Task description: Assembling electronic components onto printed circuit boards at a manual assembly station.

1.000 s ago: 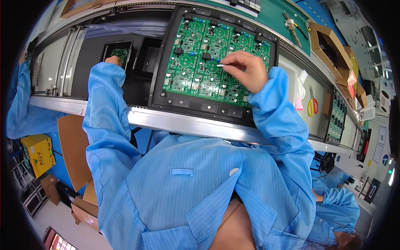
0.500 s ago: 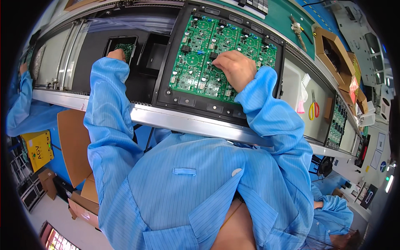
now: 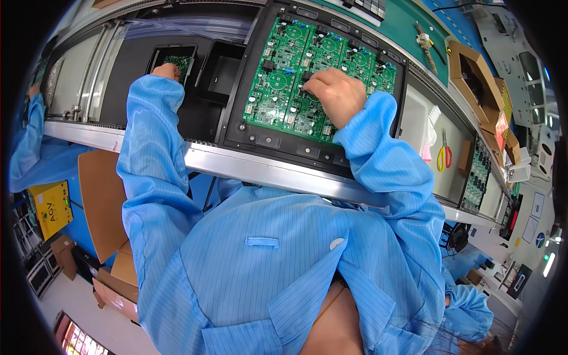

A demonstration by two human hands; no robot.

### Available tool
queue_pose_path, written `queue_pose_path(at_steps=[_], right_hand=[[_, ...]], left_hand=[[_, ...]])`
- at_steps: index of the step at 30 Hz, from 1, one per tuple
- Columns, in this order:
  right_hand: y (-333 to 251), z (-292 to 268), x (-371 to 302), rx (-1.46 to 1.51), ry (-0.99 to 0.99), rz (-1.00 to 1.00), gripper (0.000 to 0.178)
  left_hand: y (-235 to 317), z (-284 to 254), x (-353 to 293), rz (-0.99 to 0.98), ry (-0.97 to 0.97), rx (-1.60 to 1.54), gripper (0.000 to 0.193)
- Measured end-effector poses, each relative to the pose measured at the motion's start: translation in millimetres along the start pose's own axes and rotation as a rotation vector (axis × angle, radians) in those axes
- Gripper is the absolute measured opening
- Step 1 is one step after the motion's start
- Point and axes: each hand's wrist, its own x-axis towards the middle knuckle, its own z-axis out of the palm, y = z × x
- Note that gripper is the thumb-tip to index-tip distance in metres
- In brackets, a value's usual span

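Note:
My left hand (image 3: 167, 72) is at the near edge of a small black bin (image 3: 174, 48) that holds a heap of tiny green parts (image 3: 180, 60). Its fingers are curled in, and their tips are mostly hidden. Over the middle of a panel of green circuit boards (image 3: 269, 109), my right hand (image 3: 338, 94) has thumb and fingertips pinched close to the surface. Whatever sits in that pinch is too small or covered to make out. The panel lies in a black carrier frame (image 3: 287, 145) and bears black, white and blue components.
Between bin and carrier stands a second black bin (image 3: 222, 74). To the right are red-and-yellow-handled scissors (image 3: 444, 157), a white tray (image 3: 413, 118) and another circuit board (image 3: 478, 174). A metal rail (image 3: 260, 168) edges the line. Open cardboard boxes (image 3: 103, 204) stand lower left; co-workers are on both sides.
The view has shifted slightly. My right hand stays pinched over nearly the same spot on the panel, and my left hand remains curled at the bin.

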Motion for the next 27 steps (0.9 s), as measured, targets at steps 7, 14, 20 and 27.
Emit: queue_pose_path(at_steps=[7,14,20,27], right_hand=[[-8,-11,18,-0.187,-0.238,0.010,0.006],[-6,-10,22,-0.121,-0.267,-0.004,0.006],[4,-18,45,0.161,-0.220,0.214,0.006],[3,-3,61,0.072,-0.447,0.320,0.005]], left_hand=[[-4,3,4,0.002,-0.003,-0.027,0.017],[2,-5,-2,0.006,-0.005,-0.042,0.016],[5,-10,-6,-0.018,-0.024,-0.024,0.016],[5,-11,-5,-0.014,-0.042,-0.058,0.017]])
